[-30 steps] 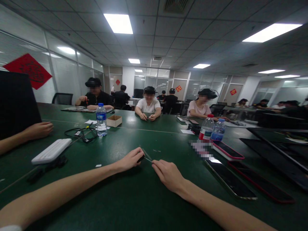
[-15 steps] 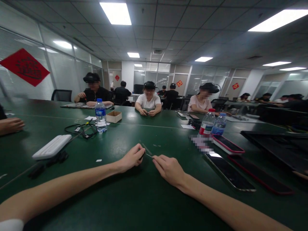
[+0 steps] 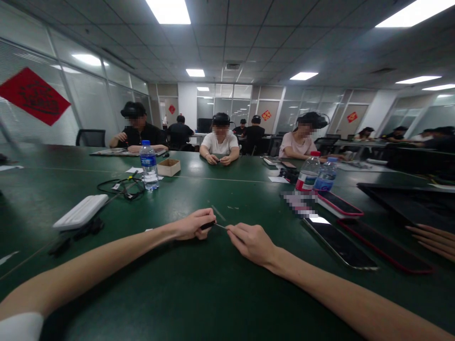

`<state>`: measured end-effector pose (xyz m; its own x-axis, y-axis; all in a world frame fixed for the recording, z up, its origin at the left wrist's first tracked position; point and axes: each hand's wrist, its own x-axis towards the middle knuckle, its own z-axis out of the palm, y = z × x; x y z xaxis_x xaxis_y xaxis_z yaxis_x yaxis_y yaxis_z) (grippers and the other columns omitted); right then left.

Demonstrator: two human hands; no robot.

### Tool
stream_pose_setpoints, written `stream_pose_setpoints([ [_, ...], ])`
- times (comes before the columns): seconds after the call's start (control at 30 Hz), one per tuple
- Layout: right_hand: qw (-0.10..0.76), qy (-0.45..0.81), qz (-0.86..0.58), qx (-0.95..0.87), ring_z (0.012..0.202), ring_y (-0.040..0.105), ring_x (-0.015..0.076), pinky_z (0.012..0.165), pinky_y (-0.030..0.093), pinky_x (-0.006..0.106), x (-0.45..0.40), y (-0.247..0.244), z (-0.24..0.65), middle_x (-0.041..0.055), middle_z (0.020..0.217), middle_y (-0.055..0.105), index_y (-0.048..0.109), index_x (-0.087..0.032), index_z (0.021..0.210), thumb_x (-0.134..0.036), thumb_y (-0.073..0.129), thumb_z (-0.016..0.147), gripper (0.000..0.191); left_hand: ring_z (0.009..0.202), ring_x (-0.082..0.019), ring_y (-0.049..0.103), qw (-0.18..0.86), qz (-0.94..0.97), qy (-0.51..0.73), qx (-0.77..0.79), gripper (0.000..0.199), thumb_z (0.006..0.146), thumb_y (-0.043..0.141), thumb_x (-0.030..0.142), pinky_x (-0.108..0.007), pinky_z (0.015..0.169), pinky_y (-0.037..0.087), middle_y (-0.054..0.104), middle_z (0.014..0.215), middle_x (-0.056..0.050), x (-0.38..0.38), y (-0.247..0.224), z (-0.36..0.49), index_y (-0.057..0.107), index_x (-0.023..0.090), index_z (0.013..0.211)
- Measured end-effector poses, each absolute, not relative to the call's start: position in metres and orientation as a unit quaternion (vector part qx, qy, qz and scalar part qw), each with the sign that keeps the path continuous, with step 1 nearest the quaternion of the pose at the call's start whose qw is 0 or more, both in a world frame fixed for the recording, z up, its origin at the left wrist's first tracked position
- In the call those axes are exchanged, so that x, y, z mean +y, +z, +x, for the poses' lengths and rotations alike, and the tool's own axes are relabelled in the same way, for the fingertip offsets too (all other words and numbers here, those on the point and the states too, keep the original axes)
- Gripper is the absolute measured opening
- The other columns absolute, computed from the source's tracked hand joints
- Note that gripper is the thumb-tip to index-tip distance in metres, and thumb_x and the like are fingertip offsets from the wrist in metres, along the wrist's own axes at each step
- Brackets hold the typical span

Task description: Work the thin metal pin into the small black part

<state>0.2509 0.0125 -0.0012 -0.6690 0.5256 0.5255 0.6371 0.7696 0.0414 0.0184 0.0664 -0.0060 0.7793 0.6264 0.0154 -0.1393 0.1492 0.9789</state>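
My left hand [image 3: 196,224] is closed around a small black piece [image 3: 208,225], like a short handle; its exact kind is too small to tell. A thin metal rod [image 3: 220,227] spans the narrow gap from that piece to my right hand [image 3: 253,242]. The right fingertips pinch the rod's far end. Whether rod and black piece are joined I cannot tell. Both hands are just above the dark green table [image 3: 199,293], near its middle.
At right lie a black phone [image 3: 341,244], a red-edged phone [image 3: 387,246] and another person's hand [image 3: 435,239]. Left are a white power-bank-like box [image 3: 81,211], a cable [image 3: 121,187], a water bottle [image 3: 149,166] and a small open box [image 3: 169,167]. Two bottles [image 3: 308,173] stand farther right.
My left hand has turned a little, and more of the black piece and rod shows. The view has tilted slightly down. Another person's fingers have come farther in at the right edge.
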Motion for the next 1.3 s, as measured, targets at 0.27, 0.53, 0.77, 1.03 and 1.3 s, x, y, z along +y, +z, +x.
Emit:
stream_pose_setpoints([
  [0.27,0.259,-0.127,-0.294,-0.911,0.067,0.060,0.0099,0.059,0.049,0.019,0.011,0.001,0.251,0.0075,0.088,0.068,0.065,-0.014,0.105,-0.024,0.041,0.096,0.027,0.038,-0.005,0.023,0.748,0.595,0.233,0.182,0.020,0.089,0.056,0.035,-0.018,0.043,0.024,0.031,0.046,0.011,0.069,-0.004,0.016,0.045,0.019,0.086],
  [0.53,0.230,-0.171,-0.184,-0.940,0.059,0.056,0.0083,0.052,0.042,0.018,0.000,0.007,0.238,0.0034,0.078,0.065,0.065,-0.017,0.102,-0.025,0.041,0.096,0.027,0.036,-0.005,0.021,0.759,0.591,0.205,0.180,0.019,0.089,0.055,0.036,-0.019,0.042,0.022,0.029,0.045,0.011,0.074,0.000,0.023,0.048,0.018,0.086],
  [0.77,0.283,-0.117,-0.352,-0.884,0.063,0.058,0.0101,0.059,0.043,0.019,0.014,-0.002,0.249,0.0052,0.077,0.066,0.067,-0.016,0.099,-0.028,0.041,0.096,0.029,0.036,-0.006,0.018,0.778,0.564,0.216,0.173,0.017,0.092,0.049,0.035,-0.019,0.043,0.024,0.028,0.044,0.011,0.078,-0.003,0.018,0.048,0.019,0.085],
  [1.03,0.241,-0.103,-0.415,-0.871,0.064,0.058,0.0109,0.061,0.042,0.020,0.013,-0.002,0.246,0.0036,0.077,0.065,0.067,-0.018,0.101,-0.031,0.038,0.097,0.031,0.037,-0.006,0.023,0.745,0.568,0.292,0.194,0.019,0.092,0.049,0.037,-0.018,0.042,0.024,0.031,0.047,0.010,0.074,-0.009,0.024,0.045,0.019,0.086],
  [1.3,0.194,-0.099,-0.450,-0.866,0.062,0.056,0.0104,0.058,0.041,0.021,0.006,0.003,0.240,0.0034,0.079,0.065,0.066,-0.018,0.101,-0.031,0.037,0.098,0.032,0.037,-0.005,0.024,0.689,0.584,0.344,0.257,0.027,0.091,0.050,0.043,-0.016,0.039,0.019,0.032,0.050,0.011,0.066,-0.012,0.033,0.038,0.021,0.083],
])
